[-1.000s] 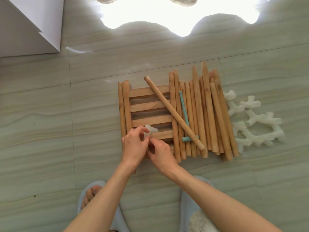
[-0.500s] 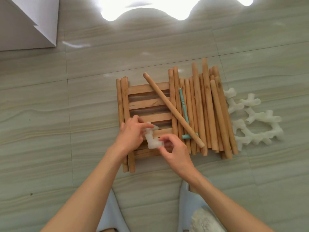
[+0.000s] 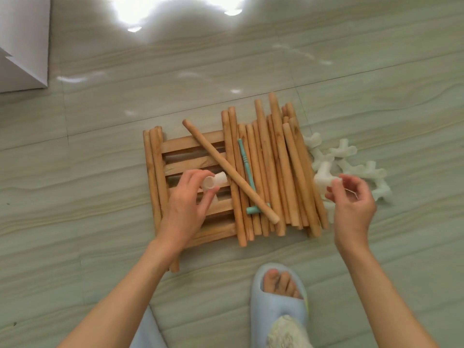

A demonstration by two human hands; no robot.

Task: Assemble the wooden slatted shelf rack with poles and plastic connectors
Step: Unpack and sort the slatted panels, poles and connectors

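Left hand (image 3: 187, 202) grips a white connector (image 3: 213, 183); right hand (image 3: 351, 199) — fingers curled — pinches another connector (image 3: 324, 178).

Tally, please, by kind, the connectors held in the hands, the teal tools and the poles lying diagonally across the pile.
White connectors in hand: 2, the left connector and the right connector
Teal tool: 1
Diagonal pole: 1
Total: 4

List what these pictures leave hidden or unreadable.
- Slatted panel, head view: its right part lies under the wooden poles, its near slats under the left hand.
- Right hand: whether it grips a connector is blurred.
- Connector pile: count unclear, overlapping.
- White box: cut off by the edge.
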